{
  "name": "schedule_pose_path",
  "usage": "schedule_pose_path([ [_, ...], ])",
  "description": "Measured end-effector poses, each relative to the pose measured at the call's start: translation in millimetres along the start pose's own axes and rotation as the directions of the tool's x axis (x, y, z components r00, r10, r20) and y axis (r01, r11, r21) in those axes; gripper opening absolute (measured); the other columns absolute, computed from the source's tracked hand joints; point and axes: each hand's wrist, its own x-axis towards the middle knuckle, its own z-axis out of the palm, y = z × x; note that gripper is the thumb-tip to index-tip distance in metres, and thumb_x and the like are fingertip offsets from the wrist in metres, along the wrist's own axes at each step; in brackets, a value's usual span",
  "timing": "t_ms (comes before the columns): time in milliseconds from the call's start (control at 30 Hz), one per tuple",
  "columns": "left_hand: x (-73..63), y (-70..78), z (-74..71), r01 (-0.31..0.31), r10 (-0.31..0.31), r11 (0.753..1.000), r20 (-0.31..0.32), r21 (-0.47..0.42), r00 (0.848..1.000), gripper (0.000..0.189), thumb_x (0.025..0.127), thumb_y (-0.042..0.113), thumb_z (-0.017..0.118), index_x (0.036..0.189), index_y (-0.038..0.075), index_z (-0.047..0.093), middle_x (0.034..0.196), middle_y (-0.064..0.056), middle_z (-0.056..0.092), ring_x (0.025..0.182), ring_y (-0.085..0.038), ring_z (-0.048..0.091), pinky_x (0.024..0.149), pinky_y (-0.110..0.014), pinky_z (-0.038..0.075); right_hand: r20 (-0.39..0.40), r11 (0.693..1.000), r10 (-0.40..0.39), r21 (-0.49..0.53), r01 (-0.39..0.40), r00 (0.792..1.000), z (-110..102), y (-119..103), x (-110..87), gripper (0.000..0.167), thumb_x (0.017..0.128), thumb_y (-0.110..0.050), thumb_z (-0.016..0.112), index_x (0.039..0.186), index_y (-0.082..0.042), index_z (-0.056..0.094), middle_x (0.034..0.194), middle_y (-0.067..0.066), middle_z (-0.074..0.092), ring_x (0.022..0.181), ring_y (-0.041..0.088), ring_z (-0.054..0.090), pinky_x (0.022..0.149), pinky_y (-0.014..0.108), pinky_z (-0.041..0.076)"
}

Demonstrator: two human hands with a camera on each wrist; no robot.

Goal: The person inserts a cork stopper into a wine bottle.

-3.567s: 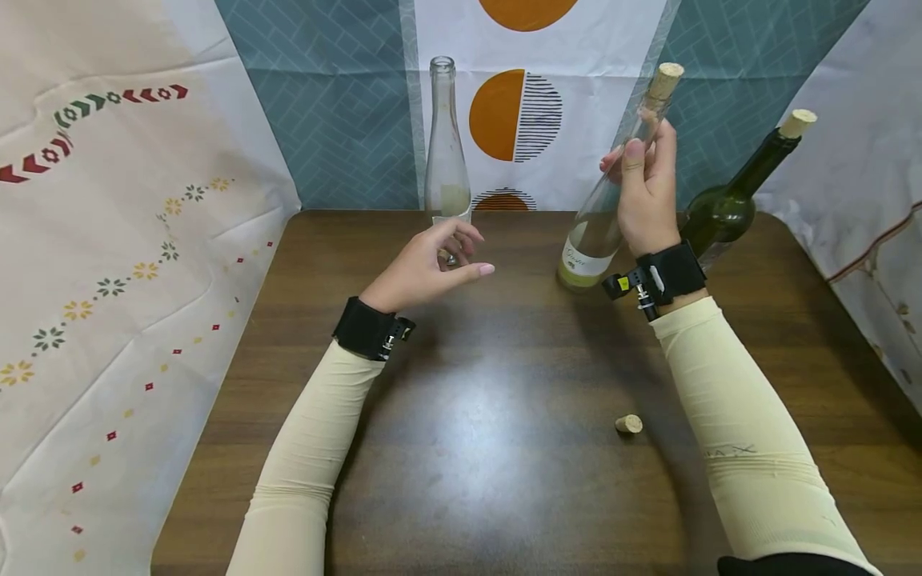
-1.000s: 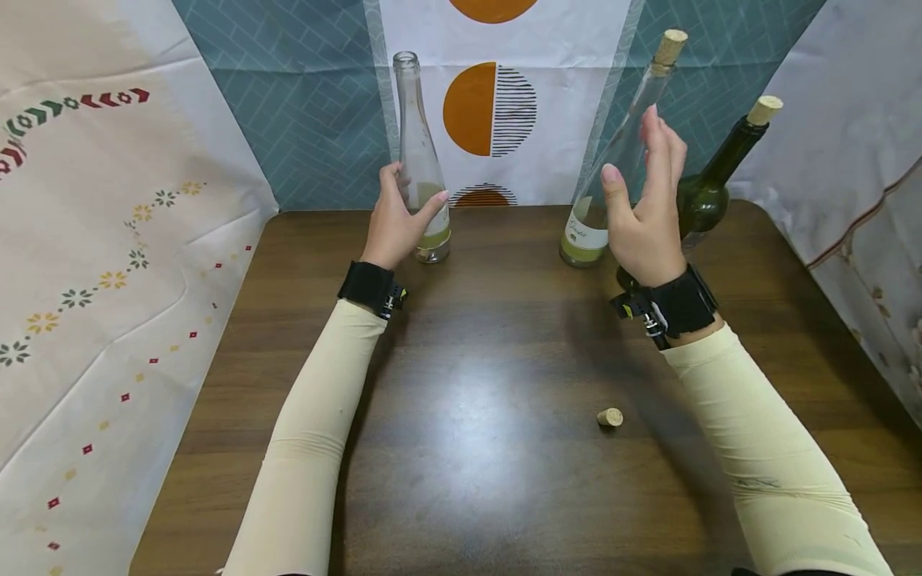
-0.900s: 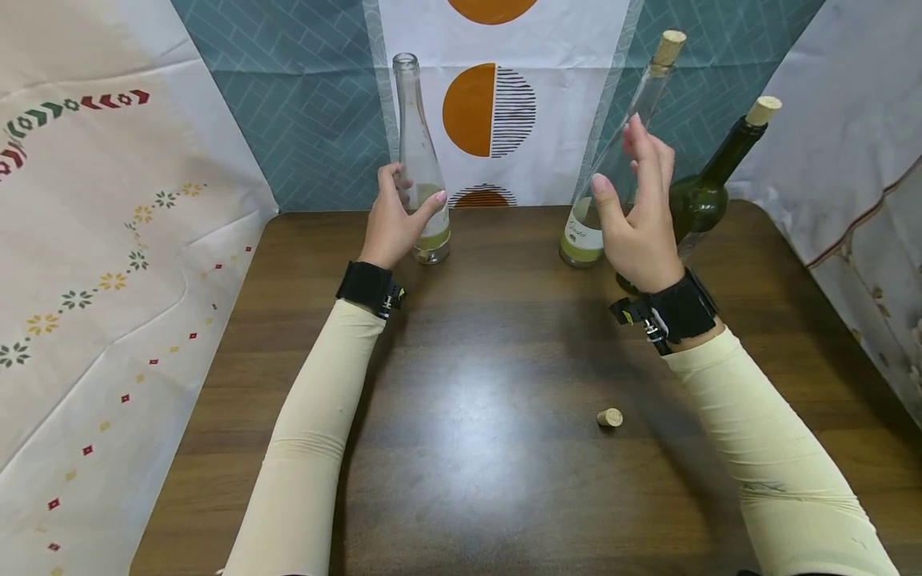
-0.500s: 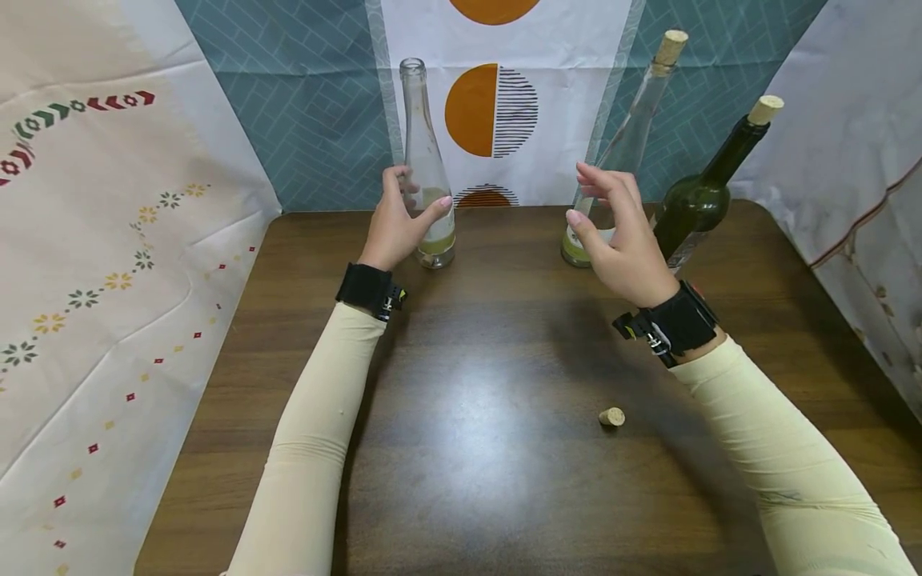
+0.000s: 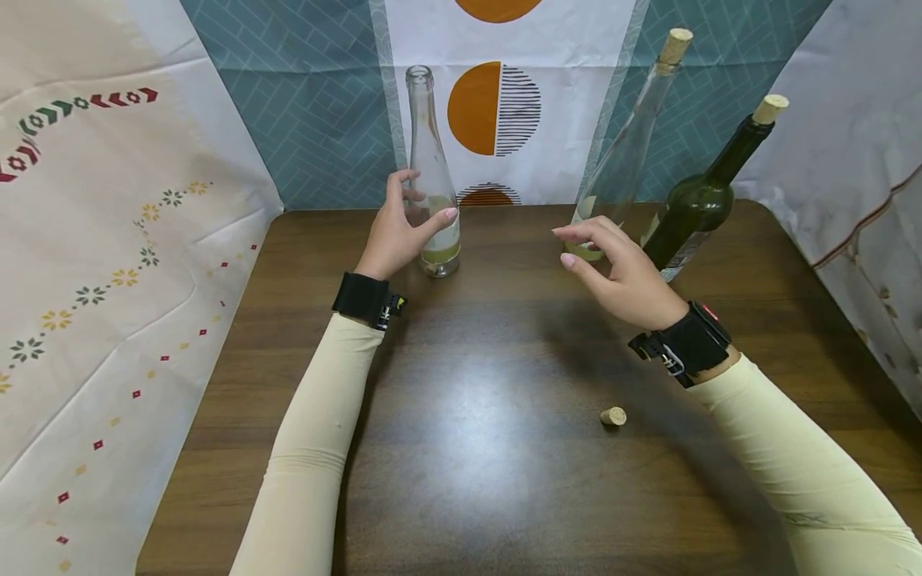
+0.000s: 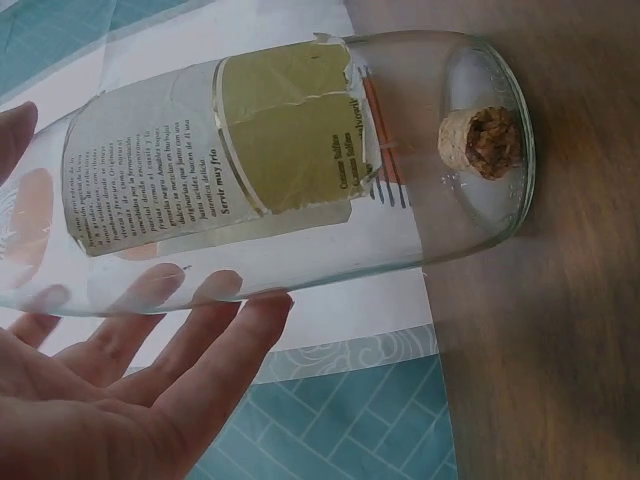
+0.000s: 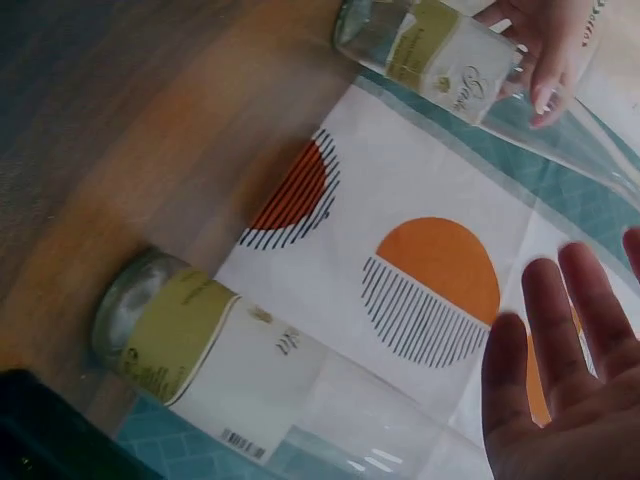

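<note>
My left hand (image 5: 398,238) holds an uncorked clear glass bottle (image 5: 430,156) low on its body, thumb in front and fingers on the far side. The bottle stands nearly upright at the back of the table. In the left wrist view a loose cork (image 6: 480,142) lies inside it near the base. My right hand (image 5: 621,276) hangs over the table with fingers loosely bent, nothing in them. Behind it stands a second clear bottle (image 5: 628,148) stopped with a cork (image 5: 675,46); the hand hides part of its base.
A dark green bottle (image 5: 699,208), also corked, stands at the back right beside the second clear bottle. One loose cork (image 5: 613,416) lies on the wooden table (image 5: 461,496) at front right. Patterned cloths (image 5: 310,120) hang behind and at the sides.
My right hand has let go of the corked clear bottle and come down and left. My left hand has reached the uncorked bottle, which has shifted slightly nearer and right.
</note>
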Motion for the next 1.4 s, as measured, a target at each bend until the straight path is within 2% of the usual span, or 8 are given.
schedule_pose_path([
  [267,-9.5,0.8,-0.2,-0.014,0.014,1.000,0.001,-0.013,1.000,0.091,0.103,0.051,0.080,0.174,0.029,0.026,0.158,-0.018,0.058,0.149,-0.038,0.060,0.122,-0.059,0.053,0.123,1.000,-0.018,-0.015,0.020,0.992,0.2,3.1,-20.0,0.032,0.110,-0.005,0.071,0.142,-0.010,0.073,0.132,0.007,0.073,0.119,0.014,0.065,0.104,0.018,0.048],
  [467,-15.5,2.6,-1.7,-0.021,0.021,1.000,0.014,-0.015,1.000,0.091,0.103,0.050,0.081,0.174,0.030,0.027,0.155,-0.018,0.059,0.148,-0.037,0.060,0.121,-0.058,0.055,0.198,0.998,0.052,-0.047,-0.044,0.979,3.7,7.3,-37.1,0.024,0.110,-0.009,0.073,0.133,-0.016,0.078,0.126,0.003,0.077,0.113,0.004,0.065,0.097,0.018,0.054],
  [667,-19.2,2.8,-3.0,-0.030,0.030,0.999,0.019,-0.013,0.999,0.092,0.103,0.049,0.082,0.173,0.029,0.027,0.153,-0.017,0.059,0.146,-0.037,0.061,0.118,-0.058,0.057,0.260,0.993,0.102,-0.086,-0.083,0.960,7.4,10.4,-47.7,0.021,0.110,-0.014,0.074,0.131,-0.016,0.078,0.122,-0.002,0.079,0.109,0.006,0.066,0.095,0.030,0.060],
  [967,-22.9,1.1,-3.4,-0.018,0.019,0.999,0.035,-0.031,0.999,0.093,0.102,0.048,0.082,0.173,0.026,0.026,0.157,-0.019,0.057,0.147,-0.036,0.061,0.118,-0.059,0.058,0.373,0.978,0.162,-0.184,-0.098,0.914,8.3,10.7,-64.3,0.021,0.110,-0.024,0.077,0.129,-0.016,0.079,0.112,-0.009,0.076,0.103,0.009,0.066,0.093,0.042,0.062],
  [1100,-23.3,1.6,-2.6,-0.007,0.008,1.000,0.057,-0.021,0.998,0.093,0.103,0.049,0.081,0.174,0.025,0.027,0.160,-0.019,0.057,0.150,-0.036,0.060,0.120,-0.059,0.057,0.379,0.976,0.169,-0.195,-0.099,0.910,9.4,12.7,-78.9,0.019,0.109,-0.024,0.079,0.126,-0.018,0.080,0.111,-0.012,0.075,0.100,0.005,0.065,0.091,0.039,0.062],
  [1400,-26.7,5.7,-4.7,0.026,-0.031,0.998,0.091,0.052,0.995,0.091,0.102,0.054,0.080,0.173,0.016,0.037,0.163,-0.015,0.056,0.153,-0.033,0.057,0.123,-0.060,0.054,0.393,0.985,0.160,-0.126,-0.119,0.906,12.1,18.2,-115.0,0.016,0.106,-0.022,0.082,0.121,-0.021,0.079,0.105,-0.014,0.074,0.094,-0.003,0.063,0.078,0.027,0.058],
])
